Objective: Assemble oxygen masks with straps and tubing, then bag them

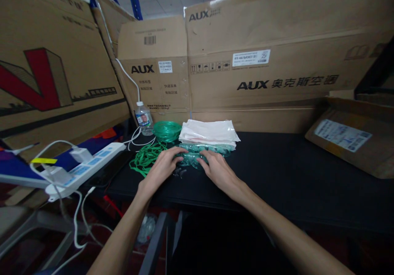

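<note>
My left hand (166, 161) and my right hand (218, 167) face each other over the black table. Their curled fingers and thumbs hold the two sides of a clear green plastic piece (193, 159), whose exact kind I cannot make out. More such green plastic pieces (212, 147) lie in a row just behind it. Beyond them is a stack of white packets (207, 130) with glossy wrapping. Left of my left hand lies a tangle of green elastic straps (144, 160), with a coil of green tubing (167, 130) behind. Small dark bits (179, 172) lie between my hands.
A labelled plastic bottle (143, 119) stands behind the straps. At the left is a white power strip (89, 168) with plugs and cables. Large cardboard boxes (261, 74) wall off the back, and an open carton (353, 131) sits at the right of the black table (277, 176).
</note>
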Demonstrator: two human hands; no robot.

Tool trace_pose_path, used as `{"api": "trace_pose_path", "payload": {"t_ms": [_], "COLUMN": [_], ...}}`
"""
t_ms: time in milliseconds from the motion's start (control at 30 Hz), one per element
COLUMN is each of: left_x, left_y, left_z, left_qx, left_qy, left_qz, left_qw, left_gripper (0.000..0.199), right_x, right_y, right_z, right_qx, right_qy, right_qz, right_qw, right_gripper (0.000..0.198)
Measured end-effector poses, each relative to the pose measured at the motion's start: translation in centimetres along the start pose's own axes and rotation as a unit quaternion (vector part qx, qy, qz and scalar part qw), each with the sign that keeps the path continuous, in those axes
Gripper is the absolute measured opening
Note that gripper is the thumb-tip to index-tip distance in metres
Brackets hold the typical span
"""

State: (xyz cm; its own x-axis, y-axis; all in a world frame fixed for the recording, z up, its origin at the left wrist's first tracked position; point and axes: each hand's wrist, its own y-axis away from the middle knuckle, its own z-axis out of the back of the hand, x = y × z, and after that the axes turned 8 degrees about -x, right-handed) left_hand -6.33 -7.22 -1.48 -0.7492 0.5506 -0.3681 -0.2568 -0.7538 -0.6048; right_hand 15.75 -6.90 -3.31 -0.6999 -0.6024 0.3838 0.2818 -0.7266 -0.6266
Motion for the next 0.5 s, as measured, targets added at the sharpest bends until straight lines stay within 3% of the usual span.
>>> {"api": "trace_pose_path", "payload": {"t_ms": [167, 267, 400, 500], "left_x": [-0.5, -1.3, -1.5, -0.2], "left_y": [0.2, 0.7, 2.8, 5.7], "left_z": [0.2, 1.0, 3.7, 6.8], "left_qx": [-0.002, -0.035, -0.117, -0.173], "left_qy": [-0.006, -0.022, -0.076, -0.144], "left_qz": [0.002, 0.015, 0.069, 0.138], "left_qw": [1.000, 0.999, 0.988, 0.965], "left_gripper": [0.029, 0.029, 0.031, 0.040], "right_x": [0.1, 0.3, -0.1, -0.9], "right_y": [0.3, 0.9, 3.0, 5.5], "right_z": [-0.1, 0.3, 2.3, 4.5], "right_qx": [-0.027, -0.056, -0.082, -0.094], "right_qy": [0.015, 0.021, 0.009, -0.001], "right_qz": [0.027, 0.041, 0.069, 0.076], "right_qw": [0.999, 0.997, 0.994, 0.993], "right_gripper": [0.035, 0.040, 0.037, 0.036]}}
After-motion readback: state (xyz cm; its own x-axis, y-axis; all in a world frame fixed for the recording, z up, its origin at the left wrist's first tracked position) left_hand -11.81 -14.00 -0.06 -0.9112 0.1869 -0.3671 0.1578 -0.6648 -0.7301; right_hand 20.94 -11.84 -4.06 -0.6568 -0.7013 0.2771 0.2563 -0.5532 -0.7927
